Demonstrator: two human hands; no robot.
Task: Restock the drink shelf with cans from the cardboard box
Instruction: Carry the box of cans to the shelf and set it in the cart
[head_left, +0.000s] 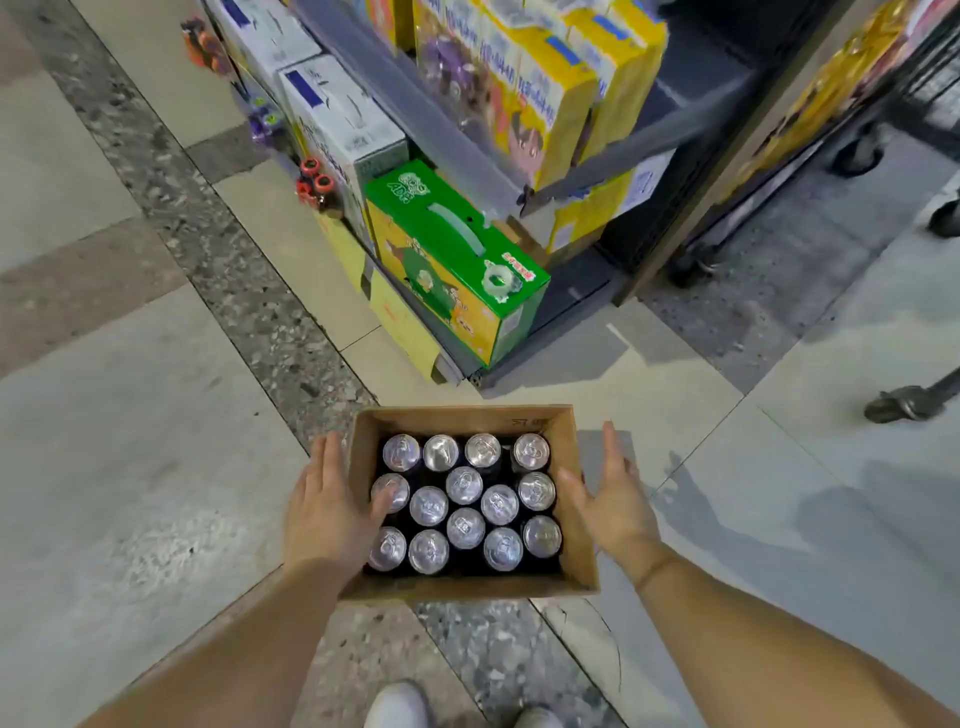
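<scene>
Nearest, I saw my white shoes (397, 706) on the speckled tile floor (130, 467). Ahead sat the cardboard box (470, 587), its long axis running away from me, plain brown and open-topped. Upright cans (466, 528) filled it, round silver lids with pull tabs over dark bodies. My left hand (327, 512) lay flat along its left wall, fingers straight; my right hand (610, 501) hovered open beside its right wall, holding nothing. Beyond stood a glossy green carton (457, 249) on the grey drink shelf (545, 322).
</scene>
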